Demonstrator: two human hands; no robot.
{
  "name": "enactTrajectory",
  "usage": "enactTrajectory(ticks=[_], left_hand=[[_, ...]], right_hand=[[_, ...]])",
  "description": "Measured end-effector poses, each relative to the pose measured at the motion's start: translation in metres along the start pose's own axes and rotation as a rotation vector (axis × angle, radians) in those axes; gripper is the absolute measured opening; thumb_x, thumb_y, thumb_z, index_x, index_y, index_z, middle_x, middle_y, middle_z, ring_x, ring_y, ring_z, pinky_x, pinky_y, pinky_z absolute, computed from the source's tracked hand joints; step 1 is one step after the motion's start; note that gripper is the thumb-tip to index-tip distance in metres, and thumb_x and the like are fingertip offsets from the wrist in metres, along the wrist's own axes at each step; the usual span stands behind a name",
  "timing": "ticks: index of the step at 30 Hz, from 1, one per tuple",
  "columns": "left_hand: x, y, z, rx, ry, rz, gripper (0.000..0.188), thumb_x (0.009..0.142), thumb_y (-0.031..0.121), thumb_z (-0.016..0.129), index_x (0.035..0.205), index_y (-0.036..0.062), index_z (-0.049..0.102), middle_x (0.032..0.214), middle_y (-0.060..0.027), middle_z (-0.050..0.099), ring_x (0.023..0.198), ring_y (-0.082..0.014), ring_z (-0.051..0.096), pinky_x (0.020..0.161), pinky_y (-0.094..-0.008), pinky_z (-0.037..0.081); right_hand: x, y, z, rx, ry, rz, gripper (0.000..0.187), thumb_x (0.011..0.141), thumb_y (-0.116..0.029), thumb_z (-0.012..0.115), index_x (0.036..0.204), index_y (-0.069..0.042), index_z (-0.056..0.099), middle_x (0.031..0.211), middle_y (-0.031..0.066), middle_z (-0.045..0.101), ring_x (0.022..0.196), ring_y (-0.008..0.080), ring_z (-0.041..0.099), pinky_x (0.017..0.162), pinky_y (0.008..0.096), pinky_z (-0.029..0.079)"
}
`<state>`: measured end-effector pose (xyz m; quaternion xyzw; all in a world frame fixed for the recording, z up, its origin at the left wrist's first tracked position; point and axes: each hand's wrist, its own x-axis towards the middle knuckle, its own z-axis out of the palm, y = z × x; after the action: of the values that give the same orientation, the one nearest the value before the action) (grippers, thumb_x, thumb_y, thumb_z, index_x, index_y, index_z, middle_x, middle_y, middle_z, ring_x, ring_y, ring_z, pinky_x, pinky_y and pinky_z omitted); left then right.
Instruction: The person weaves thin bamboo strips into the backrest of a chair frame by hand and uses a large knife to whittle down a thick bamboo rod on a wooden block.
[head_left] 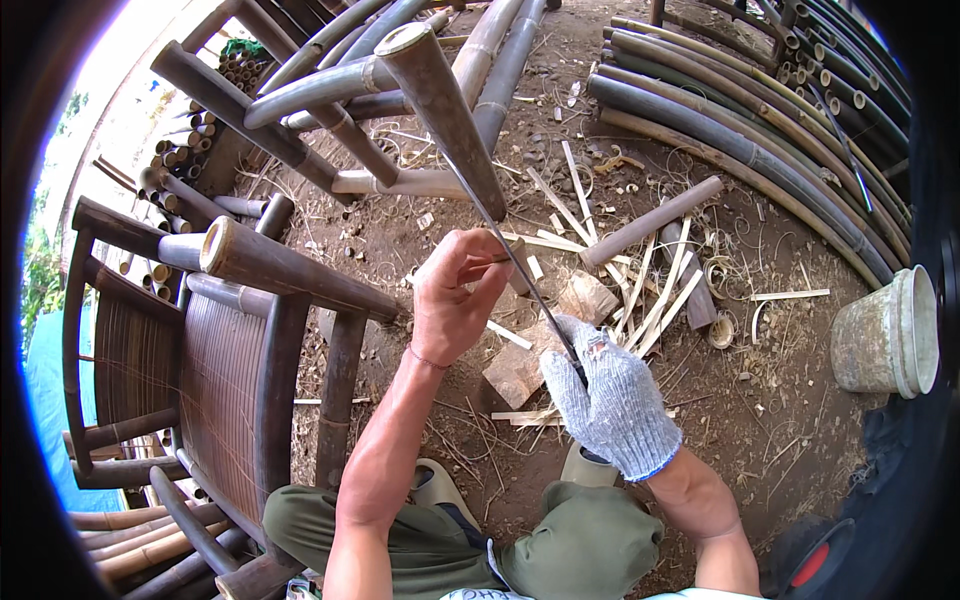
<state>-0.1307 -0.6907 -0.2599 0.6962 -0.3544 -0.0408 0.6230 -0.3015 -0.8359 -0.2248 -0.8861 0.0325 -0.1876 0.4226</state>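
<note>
My gloved right hand (612,400) is wrapped round the dark handle of a long, thin knife (535,287). Its narrow blade slants up and to the left, passing close in front of my left fingers. My bare left hand (460,292) is closed, fingertips pinched at a small brown piece of bamboo (519,266) beside the blade. The fingers partly hide that piece, and whether the edge touches it I cannot tell. Below my hands lies a wooden block (520,375), partly covered by the glove.
Bamboo chairs (225,340) stand at left, with another bamboo frame (440,120) beyond my hands. Pale split strips (665,290) and a cut bamboo length (652,222) litter the dirt. Long poles (740,150) lie at far right, above a whitish bucket (875,340).
</note>
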Motion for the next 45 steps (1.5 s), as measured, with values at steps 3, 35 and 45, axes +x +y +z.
enactTrajectory(ticks=[3, 35, 45], left_hand=[[0.003, 0.007, -0.001, 0.077, 0.000, -0.027, 0.028, 0.091, -0.004, 0.070, 0.116, 0.0036, 0.061, 0.108, -0.0086, 0.065, 0.103, -0.0191, 0.071, 0.091, -0.0343, 0.062], [0.064, 0.032, -0.028, 0.979, -0.366, -0.144, 0.092, 0.091, 0.070, 0.055, 0.152, 0.0026, 0.041, 0.151, -0.0274, 0.043, 0.144, -0.0399, 0.039, 0.120, -0.0527, 0.030], [-0.122, 0.021, -0.085, 0.135, -0.269, -1.261, 0.026, 0.102, 0.013, 0.051, 0.123, 0.0005, 0.061, 0.076, -0.0046, 0.067, 0.064, -0.0091, 0.063, 0.052, -0.0283, 0.052]], right_hand=[[0.002, -0.005, -0.002, 0.000, -0.037, 0.055, 0.032, 0.098, -0.020, 0.062, 0.118, 0.005, 0.063, 0.091, 0.0258, 0.070, 0.082, 0.0412, 0.071, 0.069, 0.0449, 0.059], [0.047, 0.127, -0.057, 0.037, 0.021, 0.701, 0.039, 0.102, -0.042, 0.057, 0.092, -0.004, 0.061, 0.067, 0.0053, 0.054, 0.061, 0.0176, 0.066, 0.057, 0.0377, 0.057], [-0.024, 0.117, 0.019, -0.048, -0.036, 0.377, 0.045, 0.094, -0.035, 0.065, 0.128, -0.006, 0.062, 0.096, 0.0196, 0.072, 0.086, 0.0375, 0.071, 0.075, 0.0432, 0.057]])
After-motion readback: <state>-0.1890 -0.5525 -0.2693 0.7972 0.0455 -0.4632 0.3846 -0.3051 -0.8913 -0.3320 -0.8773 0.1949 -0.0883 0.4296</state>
